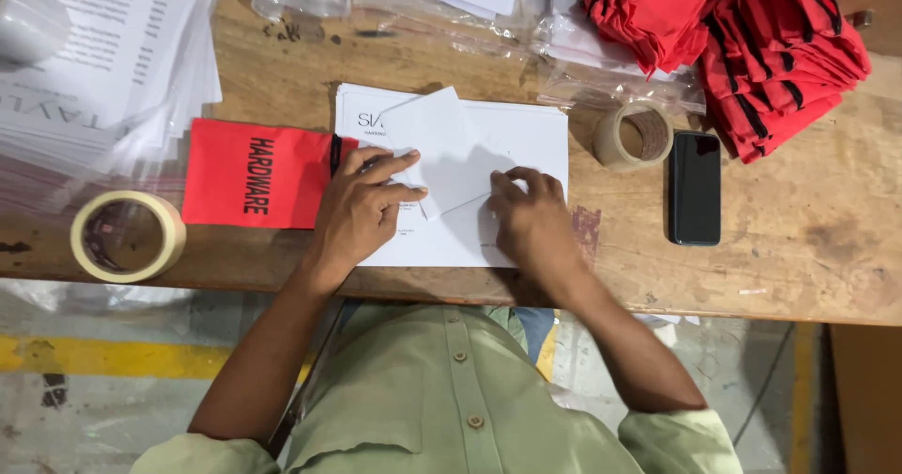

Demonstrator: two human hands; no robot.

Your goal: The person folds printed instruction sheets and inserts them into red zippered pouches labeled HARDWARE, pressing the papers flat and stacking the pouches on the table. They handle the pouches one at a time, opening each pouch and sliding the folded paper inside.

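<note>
On the wooden tabletop, a white printed sheet lies flat at the near edge, with a smaller white paper tilted across it. The left hand presses that paper's left edge with fingers spread flat; the right hand has curled fingers down on its right corner. Neither grips. Thin, light and easily creased, it is best handled by its edges. A red fabric pouch lies just left, touching the left hand.

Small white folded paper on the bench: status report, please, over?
Left hand and right hand both pressing small white folded paper flat on white printed sheet. Flat red fabric pouch beside left hand. Nothing between the hands.
</note>
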